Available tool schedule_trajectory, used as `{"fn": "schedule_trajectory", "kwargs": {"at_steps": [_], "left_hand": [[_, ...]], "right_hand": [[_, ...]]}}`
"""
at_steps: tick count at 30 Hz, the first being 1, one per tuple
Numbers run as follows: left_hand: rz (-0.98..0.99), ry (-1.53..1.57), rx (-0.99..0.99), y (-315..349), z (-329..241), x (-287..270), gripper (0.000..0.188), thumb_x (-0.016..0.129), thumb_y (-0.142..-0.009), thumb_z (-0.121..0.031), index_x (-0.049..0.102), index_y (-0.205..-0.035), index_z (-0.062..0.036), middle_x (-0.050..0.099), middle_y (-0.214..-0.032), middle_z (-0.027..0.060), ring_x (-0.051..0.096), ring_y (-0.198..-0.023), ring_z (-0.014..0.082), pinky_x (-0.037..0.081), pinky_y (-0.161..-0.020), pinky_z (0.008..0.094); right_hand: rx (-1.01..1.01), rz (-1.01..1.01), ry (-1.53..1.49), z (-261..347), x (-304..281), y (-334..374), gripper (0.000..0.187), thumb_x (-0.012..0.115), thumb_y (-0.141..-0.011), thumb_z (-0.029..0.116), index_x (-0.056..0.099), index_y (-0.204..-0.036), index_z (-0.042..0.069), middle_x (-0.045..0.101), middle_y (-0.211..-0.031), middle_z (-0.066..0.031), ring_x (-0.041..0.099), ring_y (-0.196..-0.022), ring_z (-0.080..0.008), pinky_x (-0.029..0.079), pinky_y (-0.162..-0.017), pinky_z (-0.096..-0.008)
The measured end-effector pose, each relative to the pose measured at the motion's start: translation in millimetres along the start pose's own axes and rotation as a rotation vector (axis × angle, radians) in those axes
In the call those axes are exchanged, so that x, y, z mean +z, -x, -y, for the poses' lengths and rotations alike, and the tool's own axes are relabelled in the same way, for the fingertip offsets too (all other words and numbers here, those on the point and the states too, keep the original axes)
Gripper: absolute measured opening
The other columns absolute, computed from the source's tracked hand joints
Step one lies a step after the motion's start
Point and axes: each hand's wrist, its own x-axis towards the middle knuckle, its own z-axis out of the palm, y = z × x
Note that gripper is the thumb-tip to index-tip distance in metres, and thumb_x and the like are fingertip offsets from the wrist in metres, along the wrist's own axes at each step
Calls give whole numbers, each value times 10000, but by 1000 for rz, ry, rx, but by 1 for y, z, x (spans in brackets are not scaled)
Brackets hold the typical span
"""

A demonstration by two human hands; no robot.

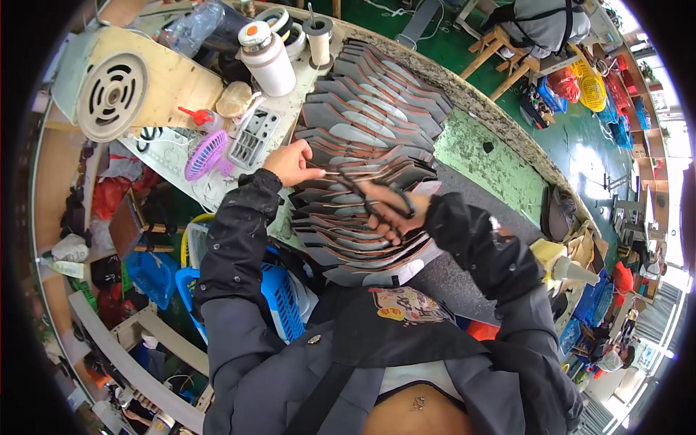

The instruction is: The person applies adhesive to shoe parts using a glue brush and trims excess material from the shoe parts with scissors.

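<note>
A long row of overlapping grey flat pieces (362,109) with curved outlines and orange-brown edges runs along the worktable in front of me. Over the middle of the row, my right hand (391,214) is closed round a pair of black-handled scissors (351,184), whose blades point up and left. Motion blurs the scissors and the fingers around them. At the row's left edge, close to the scissor tips, my left hand (292,164) is pinched with its thumb toward the blades. What it grips, perhaps something thin at the fingertips, is too small to make out.
Left of the row are a purple fan (206,155), a grey slotted tray (254,138), a red-capped bottle (203,117), a white container (267,61) and a thread spool (318,43). Blue baskets (284,301) stand below at my left. A yellow glue bottle (573,271) lies at right.
</note>
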Motion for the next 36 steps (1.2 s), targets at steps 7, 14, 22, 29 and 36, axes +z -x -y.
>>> {"fn": "schedule_trajectory", "kwargs": {"at_steps": [7, 14, 22, 29, 36], "left_hand": [[-67, -57, 95, 11, 9, 5, 214, 674, -700, -212, 557, -746, -39, 560, -625, 57, 556, -572, 184, 438, -547, 290], [-170, 156, 202, 53, -46, 21, 97, 614, -725, -176, 608, -717, -80, 602, -629, 93, 596, -564, 239, 459, -526, 319], [-76, 579, 161, 51, -113, 29, 150, 646, -758, -155, 605, -780, -12, 589, -611, 43, 551, -548, 89, 430, -529, 224], [-72, -76, 208, 21, -57, -24, 281, 651, -741, -332, 624, -688, -58, 577, -563, 71, 568, -524, 223, 446, -529, 294], [-117, -51, 174, -23, 16, -2, 252, 641, -756, -272, 638, -720, -22, 589, -614, 80, 572, -559, 163, 437, -529, 280]], "right_hand": [[-122, -84, 61, 4, 15, -29, 631, 549, -665, 695, 472, -640, 69, 384, -483, 28, 394, -369, -48, 335, -312, -170], [-214, -63, 101, -12, 7, 17, 535, 572, -732, 595, 493, -719, 67, 488, -533, -7, 452, -395, -76, 340, -343, -181], [-998, -306, -72, -5, 10, 26, 267, 703, -683, 8, 480, -830, 5, 599, -722, -108, 589, -616, -141, 472, -513, -234], [-973, -684, 295, 34, -50, 15, 223, 696, -643, -9, 503, -752, -30, 625, -668, -102, 584, -567, -114, 481, -517, -238], [-812, -1051, 959, 66, -67, -41, 248, 665, -582, 204, 521, -669, 22, 567, -648, -176, 581, -670, -343, 446, -603, -397]]}}
